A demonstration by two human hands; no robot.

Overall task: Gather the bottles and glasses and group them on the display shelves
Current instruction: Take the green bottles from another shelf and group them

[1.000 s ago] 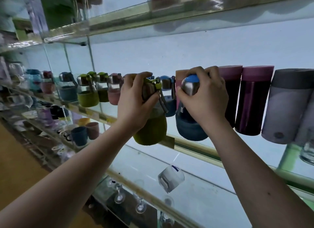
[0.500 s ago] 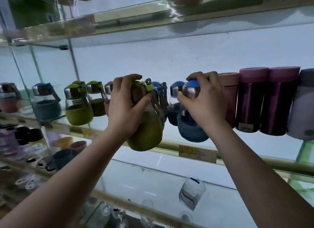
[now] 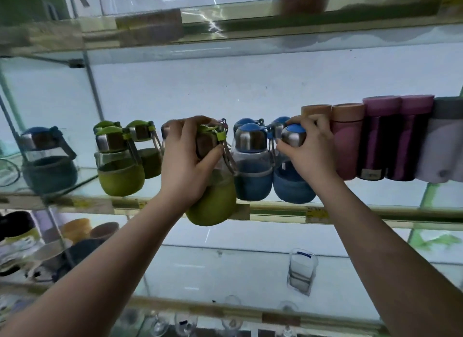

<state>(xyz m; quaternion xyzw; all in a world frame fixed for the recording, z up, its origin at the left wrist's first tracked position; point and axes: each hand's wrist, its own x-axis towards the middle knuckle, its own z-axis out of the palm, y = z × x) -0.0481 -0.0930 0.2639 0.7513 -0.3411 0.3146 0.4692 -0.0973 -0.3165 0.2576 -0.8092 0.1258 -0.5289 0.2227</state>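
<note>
The left hand (image 3: 186,161) grips a green bottle (image 3: 213,201) at the shelf (image 3: 363,212) edge, while the right hand (image 3: 309,151) curls around a blue bottle (image 3: 292,186) top.

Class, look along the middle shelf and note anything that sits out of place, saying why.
The green bottle gripped by the left hand hangs in front of the shelf, its base below the front edge, beside the blue bottles, apart from the other green bottles.

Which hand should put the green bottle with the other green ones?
Left, probably. The left hand grips the green bottle, and the green group stands on its side; the right hand holds a blue bottle.
</note>
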